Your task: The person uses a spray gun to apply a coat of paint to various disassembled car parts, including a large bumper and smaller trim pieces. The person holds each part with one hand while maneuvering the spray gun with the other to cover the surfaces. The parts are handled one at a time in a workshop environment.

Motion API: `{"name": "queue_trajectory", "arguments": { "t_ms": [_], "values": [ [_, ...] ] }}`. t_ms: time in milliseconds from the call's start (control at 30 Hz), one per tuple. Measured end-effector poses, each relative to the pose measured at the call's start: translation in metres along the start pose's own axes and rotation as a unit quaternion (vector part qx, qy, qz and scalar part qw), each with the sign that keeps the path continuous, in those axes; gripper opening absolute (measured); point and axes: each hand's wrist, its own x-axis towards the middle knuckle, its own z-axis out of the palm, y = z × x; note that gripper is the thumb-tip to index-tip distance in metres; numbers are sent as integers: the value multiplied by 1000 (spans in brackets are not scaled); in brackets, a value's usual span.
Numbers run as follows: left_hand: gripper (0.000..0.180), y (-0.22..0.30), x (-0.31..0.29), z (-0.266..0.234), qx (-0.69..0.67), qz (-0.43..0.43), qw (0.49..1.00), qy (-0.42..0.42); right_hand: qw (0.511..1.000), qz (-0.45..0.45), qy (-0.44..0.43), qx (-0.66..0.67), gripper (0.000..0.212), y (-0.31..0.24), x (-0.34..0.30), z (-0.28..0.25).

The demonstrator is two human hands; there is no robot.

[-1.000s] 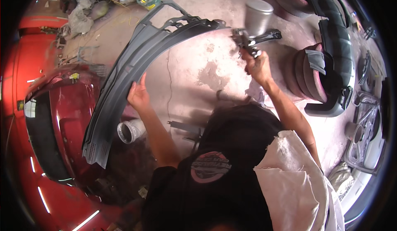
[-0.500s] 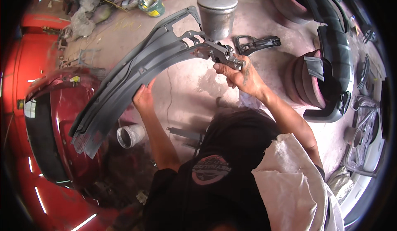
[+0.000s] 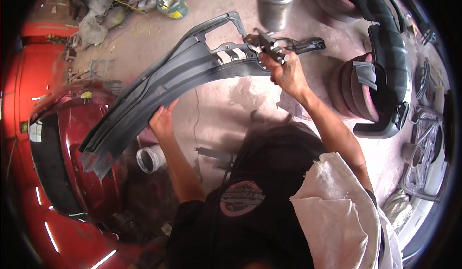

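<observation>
My left hand (image 3: 162, 120) lies under the lower edge of the long grey plastic bumper panel (image 3: 173, 88), fingers spread flat against it and propping it up above the concrete floor (image 3: 226, 105), so the panel arcs from near the red car bumper (image 3: 72, 148) at the floor's left edge up toward the far middle. My right hand (image 3: 284, 71) is closed tight around the grip of a spray gun (image 3: 267, 45), pressed against the panel's bracketed far end. A metal can (image 3: 274, 1) stands near the floor's far edge, and a white cup (image 3: 150, 159) sits on the floor just beside my left forearm.
</observation>
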Motion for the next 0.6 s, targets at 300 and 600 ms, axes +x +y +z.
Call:
{"name": "queue_trajectory", "arguments": {
  "t_ms": [300,600],
  "values": [
    [62,-2,10,3,59,-16,997,-55,981,77,-163,68,37,-57,0,-20],
    [61,11,12,-10,115,11,992,-44,986,148,-35,-75,36,-20,33,-46]
  ]
}}
